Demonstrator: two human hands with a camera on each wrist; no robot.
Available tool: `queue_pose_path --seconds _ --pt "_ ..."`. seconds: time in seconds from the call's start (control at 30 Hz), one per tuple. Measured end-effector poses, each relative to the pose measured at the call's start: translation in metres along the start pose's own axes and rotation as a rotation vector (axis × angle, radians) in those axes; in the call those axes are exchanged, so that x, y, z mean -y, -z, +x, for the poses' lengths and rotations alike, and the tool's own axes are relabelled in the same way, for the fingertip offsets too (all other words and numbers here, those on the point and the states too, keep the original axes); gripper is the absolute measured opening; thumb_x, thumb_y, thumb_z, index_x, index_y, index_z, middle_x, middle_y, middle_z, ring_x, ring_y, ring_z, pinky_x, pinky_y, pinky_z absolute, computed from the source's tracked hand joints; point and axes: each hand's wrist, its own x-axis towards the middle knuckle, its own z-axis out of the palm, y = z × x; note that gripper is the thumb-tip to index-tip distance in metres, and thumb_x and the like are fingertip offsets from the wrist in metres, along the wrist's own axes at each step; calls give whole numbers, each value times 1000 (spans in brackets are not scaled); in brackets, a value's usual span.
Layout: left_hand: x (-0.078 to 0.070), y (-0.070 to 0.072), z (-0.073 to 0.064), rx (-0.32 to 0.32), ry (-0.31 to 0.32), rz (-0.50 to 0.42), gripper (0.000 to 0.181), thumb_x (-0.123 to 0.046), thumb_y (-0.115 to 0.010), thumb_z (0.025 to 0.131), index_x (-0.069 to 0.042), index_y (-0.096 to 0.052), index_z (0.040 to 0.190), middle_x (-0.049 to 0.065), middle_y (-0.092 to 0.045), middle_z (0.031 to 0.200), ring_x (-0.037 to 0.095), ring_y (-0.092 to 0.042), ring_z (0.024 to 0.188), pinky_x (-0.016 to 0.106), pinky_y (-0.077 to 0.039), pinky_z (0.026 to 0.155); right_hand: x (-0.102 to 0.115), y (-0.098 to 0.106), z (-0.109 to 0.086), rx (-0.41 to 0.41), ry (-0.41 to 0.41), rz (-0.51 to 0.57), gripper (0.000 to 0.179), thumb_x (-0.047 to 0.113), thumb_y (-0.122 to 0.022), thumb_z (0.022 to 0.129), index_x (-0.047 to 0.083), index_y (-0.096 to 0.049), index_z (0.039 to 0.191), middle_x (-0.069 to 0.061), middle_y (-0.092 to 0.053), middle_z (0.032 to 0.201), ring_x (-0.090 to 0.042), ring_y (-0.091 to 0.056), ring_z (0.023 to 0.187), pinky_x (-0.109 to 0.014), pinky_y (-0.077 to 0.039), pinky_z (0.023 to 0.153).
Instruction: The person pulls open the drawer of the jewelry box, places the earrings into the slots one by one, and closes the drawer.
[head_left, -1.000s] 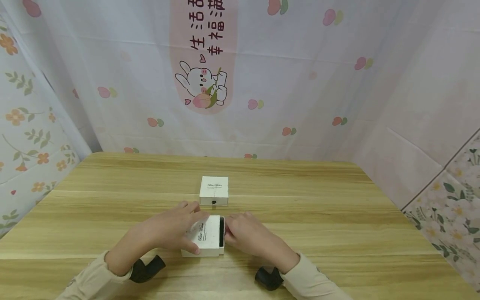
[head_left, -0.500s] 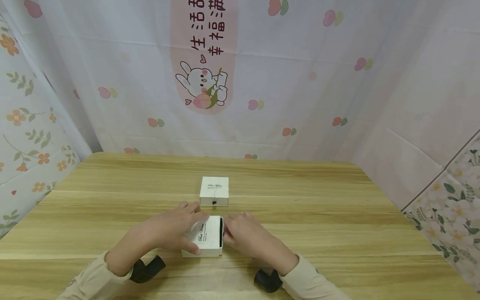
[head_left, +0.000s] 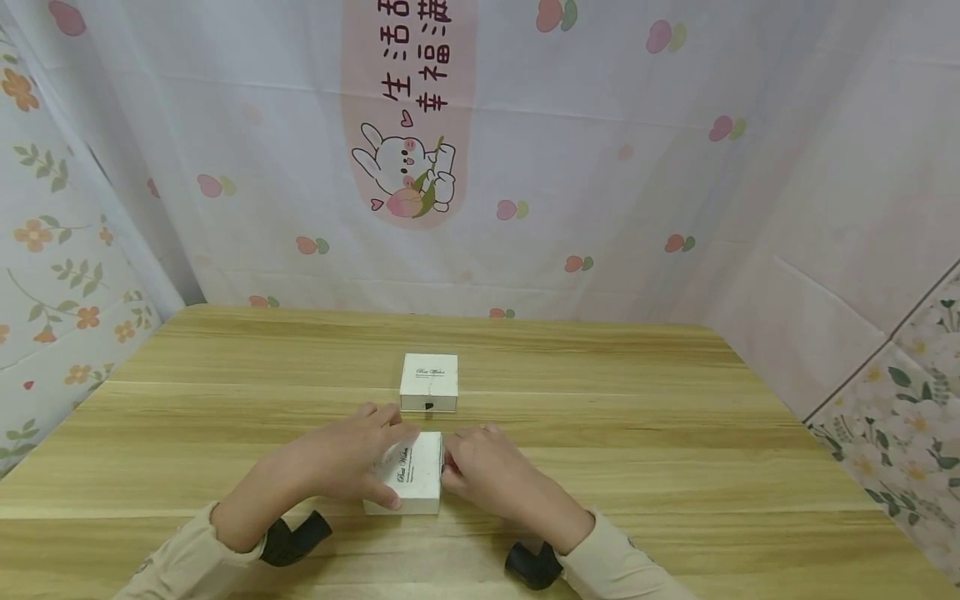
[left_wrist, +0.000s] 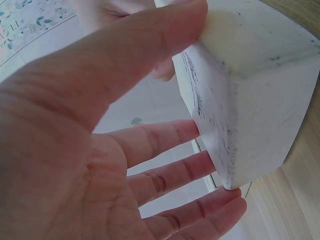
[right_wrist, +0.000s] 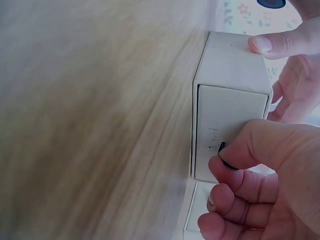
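A white drawer box [head_left: 420,473] with "Best Wishes" lettering lies on the table in the head view. My left hand [head_left: 345,454] spans the box, thumb on its near side and fingers on the far side, holding it. In the right wrist view the drawer front [right_wrist: 227,112] sits flush inside the sleeve. My right hand [right_wrist: 270,175] pinches the small black pull tab [right_wrist: 223,147] on that front between thumb and forefinger. In the left wrist view, the box's worn corner [left_wrist: 232,75] shows beside the left thumb.
Another white box [head_left: 428,375], closed, with a dark tab at its front, stands just behind the first one. Both rest on a wood-grain table [head_left: 637,400]. A patterned curtain [head_left: 600,167] hangs behind. Black curved pieces [head_left: 296,537] sit at both wrists.
The drawer, which stuck out on the right with its dark inside showing, has slid left into the sleeve. My right hand has moved slightly left with it; the left hand has stayed put.
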Motion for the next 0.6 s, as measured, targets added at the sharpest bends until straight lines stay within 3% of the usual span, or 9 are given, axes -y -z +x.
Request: queue_pose_path --seconds 0.6 --pt "0 0 0 6 0 -13 74 -43 -79 67 -11 -53 129 0 -47 107 16 -41 90 29 -41 70 2 0 0 -23 13 -23 21 20 -61 85 17 -51 67 11 -43 62 -4 -37 57 -18 -26 57"
